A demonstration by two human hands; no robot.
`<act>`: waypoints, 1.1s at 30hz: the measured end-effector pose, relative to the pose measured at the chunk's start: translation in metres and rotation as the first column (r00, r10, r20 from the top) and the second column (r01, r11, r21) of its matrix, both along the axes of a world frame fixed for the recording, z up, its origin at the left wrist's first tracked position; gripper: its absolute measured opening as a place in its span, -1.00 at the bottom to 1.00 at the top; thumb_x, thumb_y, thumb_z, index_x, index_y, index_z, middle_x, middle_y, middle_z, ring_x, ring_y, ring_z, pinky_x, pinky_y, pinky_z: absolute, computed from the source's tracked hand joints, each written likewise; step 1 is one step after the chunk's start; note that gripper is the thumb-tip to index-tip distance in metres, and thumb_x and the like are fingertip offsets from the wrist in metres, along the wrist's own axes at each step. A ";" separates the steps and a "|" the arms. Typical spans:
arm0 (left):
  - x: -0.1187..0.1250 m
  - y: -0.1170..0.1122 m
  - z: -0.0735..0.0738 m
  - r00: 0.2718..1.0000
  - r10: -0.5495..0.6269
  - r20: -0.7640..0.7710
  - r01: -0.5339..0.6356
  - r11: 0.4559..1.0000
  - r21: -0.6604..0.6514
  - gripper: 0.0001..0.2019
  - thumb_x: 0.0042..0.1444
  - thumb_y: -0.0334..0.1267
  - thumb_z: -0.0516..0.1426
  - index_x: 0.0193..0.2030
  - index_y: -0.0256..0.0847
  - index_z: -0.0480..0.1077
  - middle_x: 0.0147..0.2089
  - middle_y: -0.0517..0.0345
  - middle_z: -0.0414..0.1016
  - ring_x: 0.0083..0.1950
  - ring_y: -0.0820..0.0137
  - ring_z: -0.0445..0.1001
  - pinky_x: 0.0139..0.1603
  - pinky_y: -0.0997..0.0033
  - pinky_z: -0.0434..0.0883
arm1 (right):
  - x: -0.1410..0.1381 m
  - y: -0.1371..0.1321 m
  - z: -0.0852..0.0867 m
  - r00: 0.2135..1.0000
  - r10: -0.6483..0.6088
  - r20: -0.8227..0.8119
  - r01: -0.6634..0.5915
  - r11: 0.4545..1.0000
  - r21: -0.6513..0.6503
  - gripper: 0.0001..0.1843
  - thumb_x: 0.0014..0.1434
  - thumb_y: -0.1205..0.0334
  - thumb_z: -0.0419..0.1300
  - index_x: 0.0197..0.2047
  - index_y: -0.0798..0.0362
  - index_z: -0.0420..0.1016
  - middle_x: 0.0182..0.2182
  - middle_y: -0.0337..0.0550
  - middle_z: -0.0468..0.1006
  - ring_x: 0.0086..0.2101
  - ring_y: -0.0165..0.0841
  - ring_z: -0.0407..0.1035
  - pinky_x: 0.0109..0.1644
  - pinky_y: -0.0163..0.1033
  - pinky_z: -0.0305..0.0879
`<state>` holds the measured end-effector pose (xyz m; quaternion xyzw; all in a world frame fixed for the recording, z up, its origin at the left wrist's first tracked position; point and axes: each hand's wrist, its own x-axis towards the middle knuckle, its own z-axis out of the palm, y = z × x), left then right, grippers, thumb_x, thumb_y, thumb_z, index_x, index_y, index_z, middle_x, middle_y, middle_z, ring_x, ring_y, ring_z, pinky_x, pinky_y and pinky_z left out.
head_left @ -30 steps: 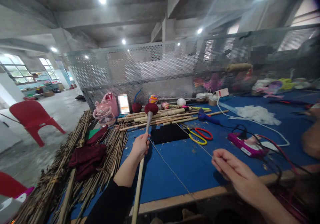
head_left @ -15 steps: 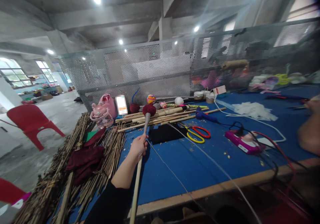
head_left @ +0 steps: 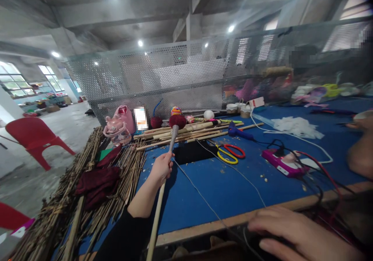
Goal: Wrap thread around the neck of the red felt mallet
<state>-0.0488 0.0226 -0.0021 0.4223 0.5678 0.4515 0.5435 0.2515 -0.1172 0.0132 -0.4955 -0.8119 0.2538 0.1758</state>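
My left hand (head_left: 161, 169) is closed around a long wooden stick (head_left: 155, 218) that slants up over the blue table (head_left: 221, 199). The stick ends in a dark red padded ball (head_left: 177, 121) with a grey wrapped neck. A thin white string (head_left: 204, 199) runs from near the left hand across the table toward the front edge. My right hand (head_left: 297, 235) lies low at the table's front edge, fingers together and curled; whether it holds the string I cannot make out.
Bundles of thin sticks (head_left: 87, 191) with dark red cloth (head_left: 97, 179) lie at the left. Scissors (head_left: 229, 154), a blue glue gun (head_left: 240, 133), a pink device with cables (head_left: 284, 164), white stuffing (head_left: 295, 127) and a pink bottle (head_left: 118, 128) sit on the table. Another person's arm (head_left: 359, 152) shows at right.
My right hand dropped out of view, then came back low at the front edge. The left hand stayed closed on the stick, lifting its ball end slightly.
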 end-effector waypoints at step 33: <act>0.005 -0.005 0.009 0.999 -0.028 0.035 0.028 1.000 0.002 -0.67 0.08 0.03 -0.01 -0.24 -0.22 0.30 -0.67 0.40 0.04 -0.76 0.64 -0.02 -0.80 0.65 -0.10 | -0.053 0.099 -0.014 0.961 -0.200 0.193 0.207 0.978 -0.015 -0.84 0.05 0.50 -0.08 -0.33 0.07 0.18 -0.44 -0.11 0.41 -0.41 -0.34 0.29 -0.33 -0.31 0.10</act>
